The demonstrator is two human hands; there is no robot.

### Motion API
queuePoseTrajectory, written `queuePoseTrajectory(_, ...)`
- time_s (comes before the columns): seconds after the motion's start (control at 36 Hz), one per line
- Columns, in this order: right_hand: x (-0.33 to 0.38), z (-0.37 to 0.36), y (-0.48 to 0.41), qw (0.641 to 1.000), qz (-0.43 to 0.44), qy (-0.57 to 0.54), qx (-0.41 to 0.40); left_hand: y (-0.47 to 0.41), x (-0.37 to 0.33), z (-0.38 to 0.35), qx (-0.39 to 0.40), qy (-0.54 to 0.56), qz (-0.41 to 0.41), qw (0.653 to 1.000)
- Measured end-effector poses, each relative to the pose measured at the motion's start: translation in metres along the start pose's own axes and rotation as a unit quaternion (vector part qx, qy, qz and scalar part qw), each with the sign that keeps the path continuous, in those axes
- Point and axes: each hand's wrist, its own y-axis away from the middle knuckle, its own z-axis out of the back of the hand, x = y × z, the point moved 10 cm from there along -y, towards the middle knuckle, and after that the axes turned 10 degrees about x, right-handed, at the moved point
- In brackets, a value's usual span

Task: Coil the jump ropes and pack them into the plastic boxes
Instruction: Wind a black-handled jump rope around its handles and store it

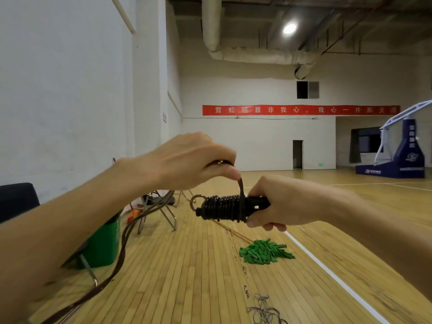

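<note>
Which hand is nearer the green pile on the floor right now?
Right. The right hand, holding the coiled rope, sits just above the green pile in view; the left hand pinches its strand higher and further left.

Just the one camera here: head-mounted, wide-angle, looking out from the person's own eye level. It faces forward across the gym floor (pixel 187 265) toward the far wall (pixel 257 141), tilted only slightly down, so the ceiling duct (pixel 210 26) makes the top of frame. The left grip (pixel 187 160) and right grip (pixel 278 204) sit close up mid-frame, forearms coming in from the bottom corners. The boards bow toward the right edge.
</note>
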Motion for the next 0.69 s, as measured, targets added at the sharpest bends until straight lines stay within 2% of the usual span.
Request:
queuePoseTrajectory(0.17, 0.025, -0.011, 0.005, 0.999, 0.04, 0.024, 0.027, -0.007, 0.013, -0.013, 0.024, 0.074, 0.027, 0.997)
queuePoseTrajectory(0.42, 0.04, -0.003, 0.019, 0.997, 0.08, 0.016, -0.002, -0.005, 0.025, -0.027, 0.026, 0.233, 0.043, 0.971)
queuePoseTrajectory(0.47, 0.048, -0.002, 0.023, 0.994, 0.107, -0.003, -0.004, -0.002, 0.027, -0.031, 0.05, 0.324, 0.041, 0.944)
queuePoseTrajectory(0.56, 0.061, -0.003, 0.031, 0.989, 0.147, -0.024, 0.005, 0.005, 0.031, -0.041, 0.095, 0.452, 0.045, 0.886)
queuePoseTrajectory(0.69, 0.076, 0.005, 0.042, 0.975, 0.202, -0.092, 0.019, 0.011, 0.029, -0.064, 0.16, 0.541, 0.045, 0.824)
